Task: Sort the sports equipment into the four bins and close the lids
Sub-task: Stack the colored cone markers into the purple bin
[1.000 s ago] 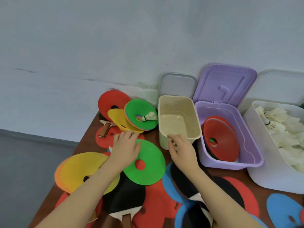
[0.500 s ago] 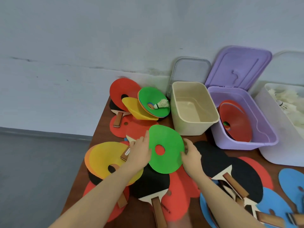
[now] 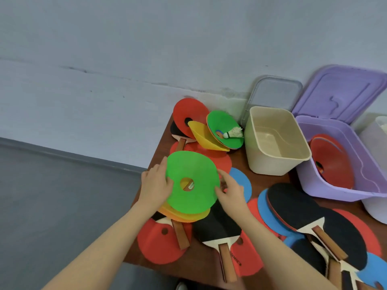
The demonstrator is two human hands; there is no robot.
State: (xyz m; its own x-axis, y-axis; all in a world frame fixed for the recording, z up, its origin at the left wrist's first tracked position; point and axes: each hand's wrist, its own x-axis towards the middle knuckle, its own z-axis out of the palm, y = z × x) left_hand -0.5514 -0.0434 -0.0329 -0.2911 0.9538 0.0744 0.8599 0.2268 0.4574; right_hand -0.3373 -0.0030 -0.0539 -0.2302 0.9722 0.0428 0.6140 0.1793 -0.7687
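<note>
Plastic, thin and flexible: that is how the green disc cone with the round centre hole [image 3: 192, 182] looks set to handle, so judge it light, a little bendy at the rim and not fragile. You hold it between both hands near the left edge of the brown wooden table [image 3: 240, 162], over a stack of yellow and orange disc cones [image 3: 184, 214]. Your left hand [image 3: 155, 185] has its fingers curled behind the left rim, and your right hand [image 3: 230, 192] pinches the right rim with bent fingers; both are clamped on the cone.

Opposite rims are the sensible place to take it, since the smooth face may slip under a flat palm. A hard squeeze would likely buckle it.

The cone has no long axis, being round. Its broad face tilts up toward you, hole near the middle, with the far rim raised toward the wall.

The lilac plastic bin with its lid propped open [image 3: 343, 178] at the right already holds red disc cones [image 3: 333, 162], so that is probably where this one belongs. Beside it the cream plastic bin [image 3: 274, 141] stands with nothing visible inside. Black-faced table tennis paddles with wooden handles [image 3: 310, 216] lie scattered near the front edge, and a white shuttlecock [image 3: 232, 133] rests in another green cone [image 3: 224, 128] toward the back edge.
</note>
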